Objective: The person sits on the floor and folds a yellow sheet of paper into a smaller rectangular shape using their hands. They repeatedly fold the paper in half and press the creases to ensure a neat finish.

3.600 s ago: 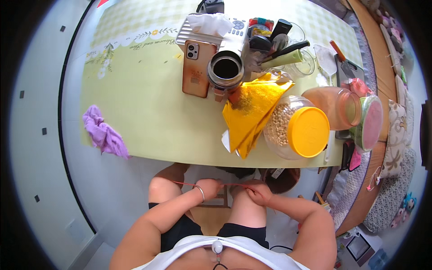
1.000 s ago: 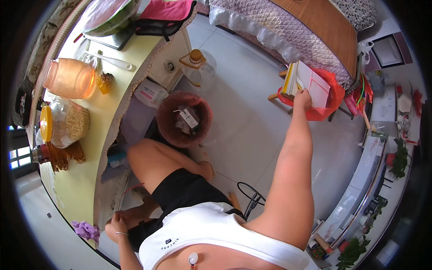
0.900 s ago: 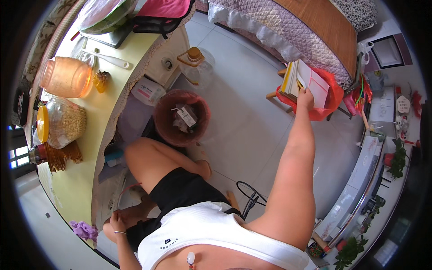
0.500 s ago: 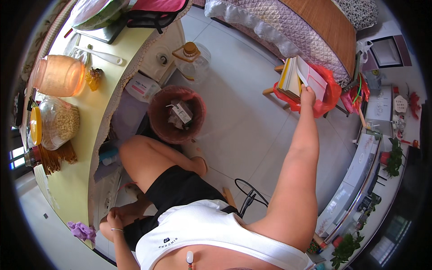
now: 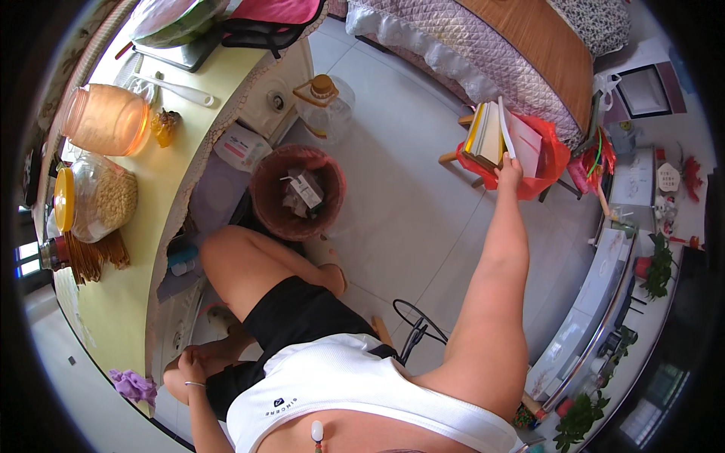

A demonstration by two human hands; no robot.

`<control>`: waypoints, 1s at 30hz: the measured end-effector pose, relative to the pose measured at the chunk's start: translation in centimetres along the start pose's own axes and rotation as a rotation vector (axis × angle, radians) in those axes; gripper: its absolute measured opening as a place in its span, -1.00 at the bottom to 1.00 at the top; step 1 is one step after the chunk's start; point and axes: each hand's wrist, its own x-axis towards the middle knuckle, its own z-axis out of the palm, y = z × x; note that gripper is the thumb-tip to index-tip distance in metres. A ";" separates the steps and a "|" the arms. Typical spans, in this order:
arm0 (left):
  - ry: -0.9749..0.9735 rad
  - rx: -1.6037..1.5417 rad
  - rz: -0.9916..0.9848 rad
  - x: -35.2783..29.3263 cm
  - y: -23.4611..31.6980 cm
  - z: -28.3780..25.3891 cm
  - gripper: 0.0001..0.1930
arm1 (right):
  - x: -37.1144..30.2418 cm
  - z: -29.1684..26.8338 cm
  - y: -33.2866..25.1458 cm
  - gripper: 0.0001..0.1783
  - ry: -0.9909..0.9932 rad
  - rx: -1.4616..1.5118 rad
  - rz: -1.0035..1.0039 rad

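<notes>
My right arm stretches forward, and the fingers of my right hand (image 5: 510, 172) pinch the near edge of a thin white-paged book (image 5: 507, 132). That book stands nearly upright beside several thicker books (image 5: 483, 136) with yellow and cream edges. A pink-and-white sheet or cover (image 5: 529, 143) leans to its right. All of them sit in an opened red plastic bag (image 5: 555, 155) on a small wooden stool (image 5: 448, 158). My left hand (image 5: 193, 366) rests at my bent left knee, its fingers mostly hidden.
A lined waste bin (image 5: 260, 200) stands on the floor, with a big clear bottle (image 5: 336, 113) behind it. Left is a yellow-topped table (image 5: 143, 291) with jars. A quilt-covered bed (image 5: 498, 64) lies beyond the stool; a low cabinet with plants (image 5: 596, 302) stands right.
My right hand has shifted slightly left and nearer, still gripping the book. The thin book has swung from leaning right to nearly upright. My left hand stays at the knee.
</notes>
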 end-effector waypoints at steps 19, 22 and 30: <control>0.025 0.090 0.094 -0.5 0.3 0.1 -0.86 | -9.1 5.5 -6.1 -0.73 -0.073 -0.337 -0.735; 0.019 0.072 0.012 -0.9 1.4 0.0 -0.85 | -10.6 5.7 -10.2 -0.68 -0.023 -0.279 -0.654; 0.060 0.150 0.076 -1.7 2.3 0.2 -0.86 | -16.6 3.9 -18.2 -0.74 -0.568 0.712 -0.337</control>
